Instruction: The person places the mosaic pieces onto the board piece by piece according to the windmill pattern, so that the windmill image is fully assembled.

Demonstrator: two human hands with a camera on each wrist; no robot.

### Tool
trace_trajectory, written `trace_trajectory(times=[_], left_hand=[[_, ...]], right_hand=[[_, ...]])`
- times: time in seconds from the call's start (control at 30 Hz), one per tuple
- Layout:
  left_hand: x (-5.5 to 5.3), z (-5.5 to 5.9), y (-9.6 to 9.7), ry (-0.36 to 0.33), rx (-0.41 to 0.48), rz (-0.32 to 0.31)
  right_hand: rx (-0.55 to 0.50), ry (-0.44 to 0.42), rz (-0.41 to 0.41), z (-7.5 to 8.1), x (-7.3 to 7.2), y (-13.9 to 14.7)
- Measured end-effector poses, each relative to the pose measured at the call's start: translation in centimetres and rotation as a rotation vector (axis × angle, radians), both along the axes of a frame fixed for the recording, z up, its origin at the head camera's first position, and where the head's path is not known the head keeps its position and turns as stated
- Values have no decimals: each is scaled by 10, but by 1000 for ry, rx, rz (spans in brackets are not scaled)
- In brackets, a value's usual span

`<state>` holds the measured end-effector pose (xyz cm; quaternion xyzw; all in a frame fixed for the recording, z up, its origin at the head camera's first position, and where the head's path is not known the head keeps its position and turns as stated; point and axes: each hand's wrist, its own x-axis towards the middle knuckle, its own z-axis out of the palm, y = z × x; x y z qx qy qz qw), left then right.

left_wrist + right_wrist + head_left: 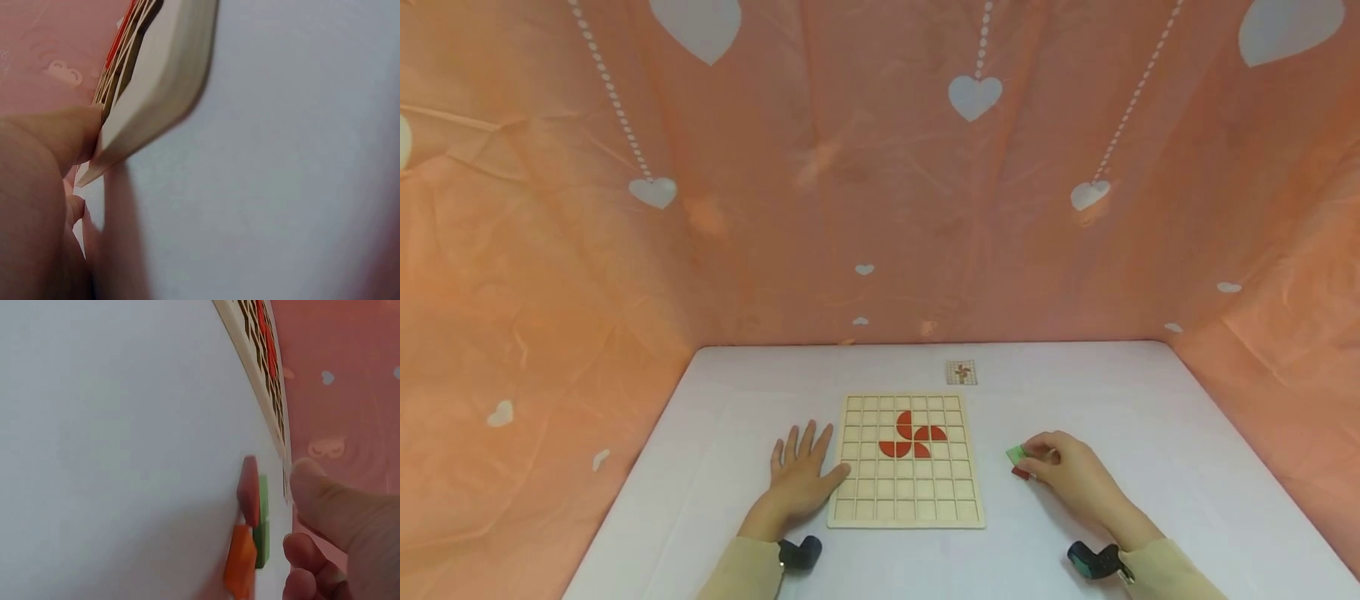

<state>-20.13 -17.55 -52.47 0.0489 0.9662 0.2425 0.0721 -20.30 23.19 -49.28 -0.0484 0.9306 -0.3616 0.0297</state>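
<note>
A square wooden grid board lies on the white table, with several red rounded pieces set in its cells like a pinwheel. My left hand lies spread at the board's left side, its thumb on the rim; the left wrist view shows this thumb against the board's edge. Right of the board, my right hand hovers with bent fingers at a green piece and a red piece. In the right wrist view, an orange piece lies there too, and nothing shows between thumb and fingers.
Behind the board lies a small card printed with a grid and a similar pinwheel. An orange-pink curtain with white hearts hangs along the back and sides of the table. Dark camera straps circle both wrists.
</note>
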Motion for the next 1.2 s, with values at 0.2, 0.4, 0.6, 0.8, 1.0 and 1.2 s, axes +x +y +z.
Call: trace_trajectory(times=[0.2, 0.4, 0.6, 0.8, 1.0, 1.2], left_hand=[[0, 0, 0, 2, 1, 3], [0, 5, -1, -2, 4, -1], [-2, 4, -1, 7, 6, 3], [1, -1, 0, -6, -4, 1], [0, 0, 0, 12, -2, -1], [-1, 0, -1, -3, -12, 1]], right_hand=[[36, 7, 13, -2, 2, 4], [53, 15, 29, -2, 1, 3], [63, -7, 12, -4, 3, 1], [89, -25, 7, -9, 5, 1], [101, -12, 25, -8, 3, 0], [115, -10, 43, -4, 1, -3]])
